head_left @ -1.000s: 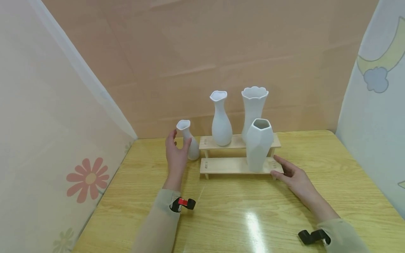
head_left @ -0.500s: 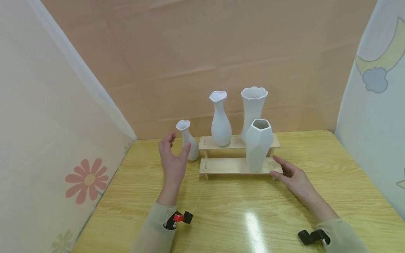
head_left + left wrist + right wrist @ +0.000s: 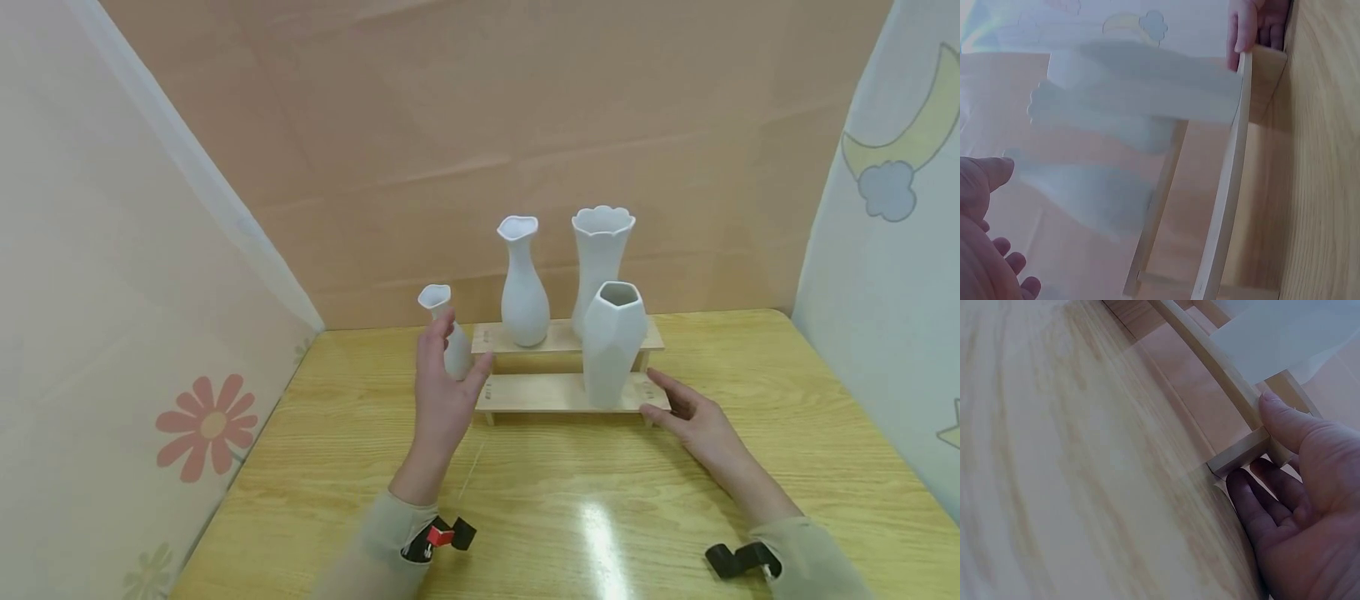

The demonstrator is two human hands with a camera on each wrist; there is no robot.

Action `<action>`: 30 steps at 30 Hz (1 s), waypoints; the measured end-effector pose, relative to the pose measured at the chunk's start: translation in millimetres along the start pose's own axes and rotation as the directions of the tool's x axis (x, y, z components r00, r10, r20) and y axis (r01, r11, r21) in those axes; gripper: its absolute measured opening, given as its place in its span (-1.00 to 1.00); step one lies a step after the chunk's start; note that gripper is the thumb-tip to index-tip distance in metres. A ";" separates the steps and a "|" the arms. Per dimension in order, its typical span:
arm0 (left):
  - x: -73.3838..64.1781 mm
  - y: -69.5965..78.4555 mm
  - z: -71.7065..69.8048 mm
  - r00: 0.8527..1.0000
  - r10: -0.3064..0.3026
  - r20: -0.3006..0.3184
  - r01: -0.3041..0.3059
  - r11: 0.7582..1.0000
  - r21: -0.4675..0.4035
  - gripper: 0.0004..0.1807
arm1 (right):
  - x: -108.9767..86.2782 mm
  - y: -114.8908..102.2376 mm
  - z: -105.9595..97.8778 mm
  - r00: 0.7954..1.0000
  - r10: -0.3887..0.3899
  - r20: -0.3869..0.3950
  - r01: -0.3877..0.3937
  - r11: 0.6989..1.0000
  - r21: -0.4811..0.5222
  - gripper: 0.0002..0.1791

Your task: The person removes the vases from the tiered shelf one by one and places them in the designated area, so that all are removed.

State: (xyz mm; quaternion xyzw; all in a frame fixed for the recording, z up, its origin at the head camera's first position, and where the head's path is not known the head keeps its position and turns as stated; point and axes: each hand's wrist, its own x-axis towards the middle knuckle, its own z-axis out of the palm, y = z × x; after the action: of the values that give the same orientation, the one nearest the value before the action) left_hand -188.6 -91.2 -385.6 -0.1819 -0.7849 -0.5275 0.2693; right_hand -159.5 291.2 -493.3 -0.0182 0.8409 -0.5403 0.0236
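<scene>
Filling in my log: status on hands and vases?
Left hand holding nothing, partly hiding leftmost vase. Right hand gripping wooden stand. Three vases upright on stand.

At the lower left of the frame is the left hand point(image 3: 979, 237), its thumb extended to the right and its other fingers slightly bent. Beside the thumb tip appears the rim of a narrow-necked vase point(image 3: 1088, 197); whether they touch, I cannot tell. Above it are a scallop-rimmed vase point(image 3: 1094, 122) and a wider white vase point(image 3: 1147, 84), all blurred and sideways in the frame. A wooden stand point(image 3: 1224, 187) crosses the centre, and at upper right the right hand point(image 3: 1250, 25) grips its end. A wood-grain tabletop point(image 3: 1329, 175) fills the right edge.
</scene>
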 end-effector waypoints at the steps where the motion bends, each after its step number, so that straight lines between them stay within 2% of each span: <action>1: -0.9 2.9 2.6 1.000 0.003 0.012 -0.003 1.000 -0.007 -0.12 | 0.0 -0.1 0.0 1.000 0.001 0.000 -0.001 1.000 -0.002 -0.09; 4: -3.2 10.2 10.5 0.999 0.006 0.042 -0.005 1.000 -0.022 -0.11 | 0.2 0.0 0.0 1.000 0.002 0.002 -0.002 1.000 -0.007 -0.08; 9: -5.9 22.4 23.2 0.996 -0.033 0.087 0.040 0.997 -0.071 -0.09 | 0.6 0.4 -0.4 1.000 -0.002 0.005 0.002 1.000 -0.012 -0.08; 15: -6.8 32.0 39.8 0.990 -0.017 0.138 0.030 0.995 -0.098 -0.07 | -0.5 0.8 -1.6 1.000 0.000 -0.002 0.000 1.000 -0.028 -0.07; 21: -8.6 43.0 55.4 0.975 -0.077 0.207 0.099 0.990 -0.099 0.00 | -1.1 0.5 -1.9 1.000 -0.001 0.000 0.001 0.999 -0.034 -0.08; 27: -8.6 53.7 70.9 0.969 -0.096 0.229 0.125 0.985 -0.116 0.01 | -0.5 0.8 -1.2 1.000 -0.010 0.002 0.010 1.000 -0.022 -0.10; 30: -9.4 59.9 78.4 0.961 -0.121 0.251 0.155 0.981 -0.120 0.01 | -0.5 1.1 -1.0 1.000 -0.013 0.000 0.013 1.000 -0.023 -0.10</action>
State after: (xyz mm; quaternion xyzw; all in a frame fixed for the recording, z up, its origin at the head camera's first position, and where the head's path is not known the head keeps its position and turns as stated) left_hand -165.2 4.0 -371.1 -0.2081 -0.7840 -0.5722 0.1208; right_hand -159.1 292.6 -493.9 -0.0237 0.8469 -0.5308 0.0198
